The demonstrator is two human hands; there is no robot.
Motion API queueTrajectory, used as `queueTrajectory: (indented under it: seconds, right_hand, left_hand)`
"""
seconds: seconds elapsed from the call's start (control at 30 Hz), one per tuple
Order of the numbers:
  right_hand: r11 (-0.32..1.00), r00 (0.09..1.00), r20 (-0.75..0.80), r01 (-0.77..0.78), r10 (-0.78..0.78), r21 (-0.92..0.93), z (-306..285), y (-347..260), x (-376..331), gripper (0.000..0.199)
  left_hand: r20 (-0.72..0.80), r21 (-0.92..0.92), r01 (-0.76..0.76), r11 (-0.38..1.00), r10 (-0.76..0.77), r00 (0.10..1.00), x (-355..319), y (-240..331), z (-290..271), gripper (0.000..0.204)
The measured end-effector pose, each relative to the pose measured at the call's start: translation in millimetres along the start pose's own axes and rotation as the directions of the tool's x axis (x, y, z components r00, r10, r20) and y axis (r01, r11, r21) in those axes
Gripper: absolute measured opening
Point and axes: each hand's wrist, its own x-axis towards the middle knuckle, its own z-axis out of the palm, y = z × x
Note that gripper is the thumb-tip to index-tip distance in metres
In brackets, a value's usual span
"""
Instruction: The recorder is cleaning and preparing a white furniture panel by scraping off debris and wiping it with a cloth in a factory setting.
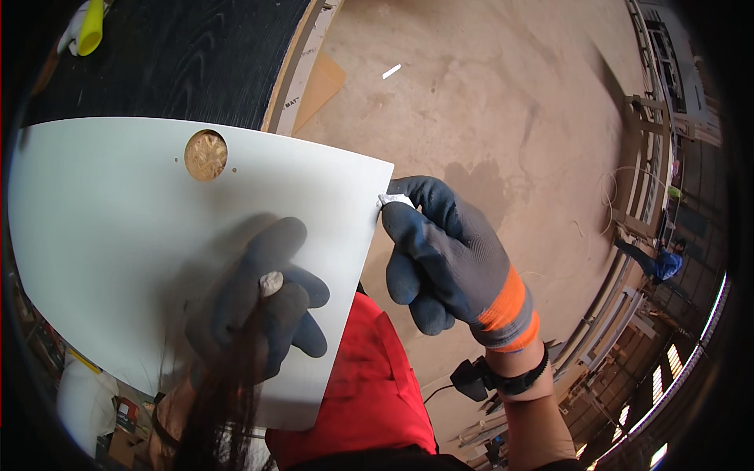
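Observation:
A white panel (118, 220) with one round hole (206, 155) and small screw holes beside it lies in front of me. My left hand (287, 318), in a dark grey-blue work glove, is over the panel, its fingers curled round a small off-white lump (271, 283). Dark strands of hair hide part of that hand. At the panel's right edge, my right hand (463, 259) wears a matching glove with orange cuff bands. Its thumb and forefinger pinch a crumpled white scrap (396, 199) against the edge, near the far corner.
Beneath the panel's far side is a black wood-grain board (173, 63). A yellow-and-white object (90, 30) stands at far left. Brown cardboard (320, 86) lies beside the board, and a white strip (391, 71) on the floor. At far right are racks and a person in blue (667, 264).

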Motion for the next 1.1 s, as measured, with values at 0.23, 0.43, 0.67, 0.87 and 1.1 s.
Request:
queueTrajectory:
  seconds: [0.23, 0.43, 0.67, 0.87, 1.1]
  right_hand:
    - [0.999, 1.0, 0.017, -0.004, 0.003, 0.037, 1, 1, -1, 0.039]
    - [0.999, 1.0, 0.004, -0.018, 0.018, 0.037, 4, 0, -5, 0.036]
    - [0.99, 0.999, 0.045, 0.015, -0.022, 0.143, -1, 3, -5, 0.032]
    - [0.994, 0.999, -0.003, -0.044, 0.044, 0.096, 3, -6, -3, 0.031]
    - [0.991, 0.999, 0.032, 0.006, -0.01, 0.135, 6, 8, -3, 0.041]
  left_hand:
    - [0.019, 0.042, -0.101, 0.994, 0.1, 0.995, 2, -7, -8, 0.044]
    - [0.022, 0.032, -0.117, 0.993, 0.116, 0.993, -1, -9, -8, 0.045]
    - [0.0, -0.025, -0.032, 0.999, 0.032, 0.999, 0, -8, -6, 0.046]
    - [0.03, 0.083, -0.185, 0.979, 0.183, 0.983, 1, -10, -6, 0.046]
    - [0.001, 0.008, -0.003, 1.0, 0.003, 1.0, -1, -4, -5, 0.047]
